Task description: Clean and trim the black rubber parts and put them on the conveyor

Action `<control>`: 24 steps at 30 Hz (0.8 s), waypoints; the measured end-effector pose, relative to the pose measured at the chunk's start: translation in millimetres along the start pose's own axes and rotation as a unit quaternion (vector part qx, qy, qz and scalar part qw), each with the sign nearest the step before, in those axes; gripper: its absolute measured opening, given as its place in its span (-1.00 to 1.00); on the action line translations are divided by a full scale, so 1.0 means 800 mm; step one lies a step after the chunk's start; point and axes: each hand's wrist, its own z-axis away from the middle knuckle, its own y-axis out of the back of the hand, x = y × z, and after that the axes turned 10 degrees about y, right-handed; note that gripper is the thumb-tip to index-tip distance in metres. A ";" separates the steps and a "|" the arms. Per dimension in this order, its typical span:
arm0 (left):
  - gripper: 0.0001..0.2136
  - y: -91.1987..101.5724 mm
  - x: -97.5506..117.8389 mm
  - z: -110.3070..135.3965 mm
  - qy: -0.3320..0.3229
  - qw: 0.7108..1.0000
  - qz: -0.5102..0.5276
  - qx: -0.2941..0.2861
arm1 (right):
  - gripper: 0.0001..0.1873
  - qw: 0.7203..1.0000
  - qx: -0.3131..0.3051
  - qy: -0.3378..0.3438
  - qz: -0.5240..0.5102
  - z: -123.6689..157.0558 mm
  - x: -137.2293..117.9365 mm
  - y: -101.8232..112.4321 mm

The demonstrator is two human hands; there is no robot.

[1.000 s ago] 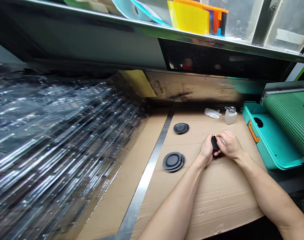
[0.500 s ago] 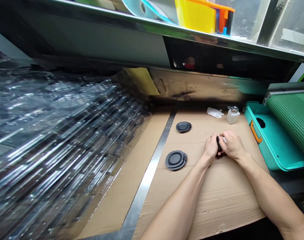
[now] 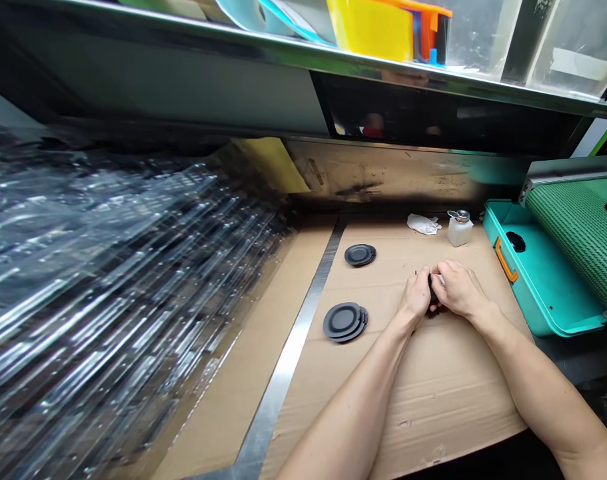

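Observation:
My left hand is closed around a small black part, which stands on edge between my two hands. My right hand presses curled fingers against the same part from the right. A small whitish patch shows under those fingers, too small to name. Most of the part is hidden by my hands. To their left on the cardboard lie two small stacks of round black lids with tabs: a nearer stack and a farther stack.
A white pump bottle and a crumpled white cloth sit behind my hands. At right, a teal bin holds a black piece, beside a green conveyor belt. Clear plastic trays are piled at left. A shelf overhangs the back.
The whole view has shifted slightly as my head turned a little. Both hands stay together on the black part, with only slight finger movement; the stacks lie as before.

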 end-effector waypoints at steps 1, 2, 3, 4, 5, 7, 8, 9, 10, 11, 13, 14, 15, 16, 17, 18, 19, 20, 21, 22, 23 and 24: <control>-0.55 0.000 0.001 0.001 0.008 1.000 0.015 0.004 | -0.86 1.000 -0.006 -0.008 0.005 0.000 -0.001 0.000; -0.57 -0.001 0.002 0.002 0.017 0.999 0.033 0.007 | -0.86 1.000 -0.008 -0.017 0.006 0.000 -0.002 0.000; -0.58 -0.001 0.003 0.004 0.024 0.998 0.050 0.007 | -0.87 1.000 -0.008 -0.028 0.003 0.001 -0.002 0.000; -0.60 -0.002 0.004 0.005 0.030 0.998 0.064 0.006 | -0.88 0.999 -0.006 -0.039 -0.004 0.001 -0.002 0.000; -0.61 -0.002 0.005 0.006 0.036 0.996 0.076 0.004 | -0.89 0.999 -0.001 -0.050 -0.014 0.002 -0.001 0.000; -0.63 -0.003 0.006 0.008 0.047 0.994 0.100 0.004 | -0.90 0.997 0.014 -0.062 -0.041 0.003 0.000 -0.001; -0.64 -0.004 0.006 0.008 0.052 0.993 0.110 0.005 | -0.89 0.996 0.025 -0.062 -0.054 0.003 0.000 -0.001; -0.65 -0.004 0.006 0.009 0.055 0.991 0.118 0.009 | -0.88 0.995 0.037 -0.060 -0.065 0.003 -0.001 -0.002; -0.65 -0.004 0.006 0.009 0.056 0.991 0.121 0.012 | -0.87 0.994 0.048 -0.056 -0.074 0.003 -0.001 -0.003; -0.65 -0.004 0.006 0.009 0.055 0.991 0.119 0.014 | -0.86 0.994 0.058 -0.055 -0.080 0.003 -0.001 -0.004; -0.64 -0.004 0.007 0.008 0.047 0.994 0.096 0.015 | -0.86 0.992 0.068 -0.060 -0.082 0.002 -0.001 -0.006; -0.62 -0.004 0.007 0.008 0.039 0.996 0.075 0.014 | -0.86 0.992 0.069 -0.066 -0.082 0.002 0.000 -0.007; -0.60 -0.004 0.007 0.008 0.029 0.998 0.052 0.012 | -0.86 0.992 0.069 -0.072 -0.084 0.002 0.000 -0.008; -0.58 -0.003 0.007 0.009 0.019 0.999 0.031 0.012 | -0.86 0.991 0.070 -0.076 -0.086 0.002 0.000 -0.008; -0.56 -0.003 0.008 0.010 0.011 1.000 0.015 0.014 | -0.86 0.990 0.071 -0.077 -0.090 0.002 0.000 -0.008; -0.55 -0.003 0.008 0.011 0.006 1.000 0.005 0.017 | -0.86 0.990 0.075 -0.076 -0.094 0.003 0.000 -0.008; -0.55 -0.004 0.009 0.011 0.005 1.000 0.001 0.021 | -0.85 0.989 0.080 -0.072 -0.097 0.003 0.000 -0.008; -0.55 -0.004 0.009 0.012 0.005 1.000 0.000 0.024 | -0.85 0.989 0.085 -0.067 -0.099 0.002 -0.001 -0.008; -0.55 -0.005 0.010 0.013 0.005 1.000 0.000 0.025 | -0.84 0.989 0.088 -0.064 -0.100 0.002 -0.001 -0.008; -0.56 -0.005 0.010 0.014 0.005 1.000 0.001 0.024 | -0.84 0.989 0.089 -0.064 -0.099 0.002 -0.001 -0.007; -0.56 -0.006 0.011 0.014 0.006 1.000 0.002 0.022 | -0.85 0.989 0.087 -0.065 -0.098 0.001 -0.001 -0.007; -0.56 -0.006 0.012 0.015 0.006 1.000 0.006 0.019 | -0.85 0.990 0.083 -0.068 -0.097 0.001 -0.001 -0.007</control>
